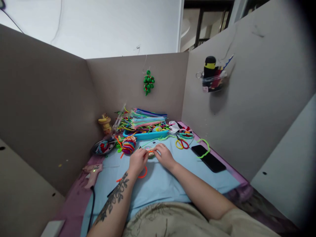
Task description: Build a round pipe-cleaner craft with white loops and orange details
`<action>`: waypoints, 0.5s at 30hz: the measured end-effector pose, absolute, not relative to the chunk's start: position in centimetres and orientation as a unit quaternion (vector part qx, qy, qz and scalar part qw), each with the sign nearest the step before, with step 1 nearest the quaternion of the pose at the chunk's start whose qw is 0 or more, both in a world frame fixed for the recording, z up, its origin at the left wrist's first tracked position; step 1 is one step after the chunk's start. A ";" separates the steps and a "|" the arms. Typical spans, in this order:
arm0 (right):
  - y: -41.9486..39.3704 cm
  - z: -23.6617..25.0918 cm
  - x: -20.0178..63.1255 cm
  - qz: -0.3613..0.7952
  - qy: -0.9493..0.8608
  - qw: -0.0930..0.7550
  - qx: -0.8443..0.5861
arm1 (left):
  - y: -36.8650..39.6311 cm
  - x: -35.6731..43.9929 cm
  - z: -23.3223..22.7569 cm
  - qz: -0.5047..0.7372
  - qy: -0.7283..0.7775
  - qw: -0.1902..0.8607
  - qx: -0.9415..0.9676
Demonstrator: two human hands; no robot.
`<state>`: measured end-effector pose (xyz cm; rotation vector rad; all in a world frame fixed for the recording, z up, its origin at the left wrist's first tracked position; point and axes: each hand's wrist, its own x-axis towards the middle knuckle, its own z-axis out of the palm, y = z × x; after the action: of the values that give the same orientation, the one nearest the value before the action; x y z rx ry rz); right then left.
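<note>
Both hands meet in the middle of the blue cloth [160, 184]. The left hand [138, 160] and the right hand [165, 156] pinch a small fuzzy craft [150, 152] between their fingertips. Both sets of fingers are curled in on it. An orange wire [144, 173] loops out under the left hand, at about 6 o'clock from the craft.

The craft looks very light and soft. The fuzzy wire should bend easily and keep its shape, so a hard squeeze could squash it. It seems best to hold it by its sides, with fingertips only.

The cloth is soft and flat, so things will not roll far. At 12 o'clock from the hands sits a blue tray [148, 135] piled with colored wires. At 10 o'clock is a striped ball [128, 144]. At 2 o'clock lie scissors [182, 143], and at 3 o'clock a black phone [208, 158] with a green wire [205, 148] on it. Gray walls stand on three sides. A green bunch [148, 82] hangs on the back wall.
</note>
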<state>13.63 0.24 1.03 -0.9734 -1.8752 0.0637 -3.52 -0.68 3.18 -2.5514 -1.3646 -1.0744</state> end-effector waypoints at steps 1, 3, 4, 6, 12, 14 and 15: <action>0.3 1.0 13.7 0.028 -0.773 0.494 -0.398 | -0.7 -3.5 3.2 -0.355 -0.438 0.014 -0.826; 0.2 1.0 13.7 0.034 -0.775 0.496 -0.389 | -0.7 -3.5 3.2 -0.373 -0.431 -0.014 -0.822; 0.2 1.1 13.7 0.036 -0.777 0.497 -0.386 | -0.7 -3.5 3.2 -0.382 -0.428 -0.025 -0.819; 0.0 1.2 13.6 0.038 -0.777 0.497 -0.384 | -0.7 -3.4 3.2 -0.394 -0.421 -0.040 -0.816; -0.3 1.3 13.4 0.027 -0.790 0.470 -0.392 | -1.0 -3.2 3.5 -0.386 -0.406 -0.037 -0.827; -0.3 1.2 13.3 0.041 -0.796 0.463 -0.388 | -1.1 -3.2 3.6 -0.387 -0.402 -0.042 -0.829; -0.3 1.2 13.3 0.057 -0.797 0.463 -0.383 | -1.1 -3.2 3.6 -0.388 -0.400 -0.046 -0.829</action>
<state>13.25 -0.31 1.23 -0.9427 -1.9605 0.1408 -3.23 -1.12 3.58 -2.6840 -1.2963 -1.2561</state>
